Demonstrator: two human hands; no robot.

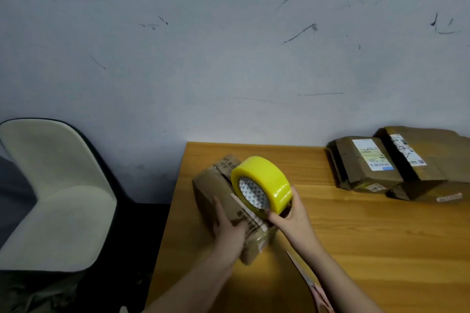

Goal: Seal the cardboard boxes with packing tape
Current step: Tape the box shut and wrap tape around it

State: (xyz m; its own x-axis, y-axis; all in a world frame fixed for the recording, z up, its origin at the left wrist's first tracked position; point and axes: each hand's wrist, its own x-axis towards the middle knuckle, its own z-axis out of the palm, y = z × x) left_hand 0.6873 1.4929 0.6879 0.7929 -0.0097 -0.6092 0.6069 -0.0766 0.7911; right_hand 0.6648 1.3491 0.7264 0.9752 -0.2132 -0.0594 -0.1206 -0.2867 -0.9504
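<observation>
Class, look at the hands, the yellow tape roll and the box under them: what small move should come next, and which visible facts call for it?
Probably draw the tape roll away along the box's top seam. The right hand grips the roll at the near end of the top, the left hand lies flat on the box steadying it, and the gap between the flaps farther along looks untaped.

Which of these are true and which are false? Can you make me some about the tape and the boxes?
1. The tape roll is yellow. True.
2. The right hand holds the tape roll. True.
3. The left hand is waving in the air. False: it rests flat on the box.
4. The table is blue. False: it is orange-brown wood.
5. More boxes lie on the far right of the table. True.
</observation>
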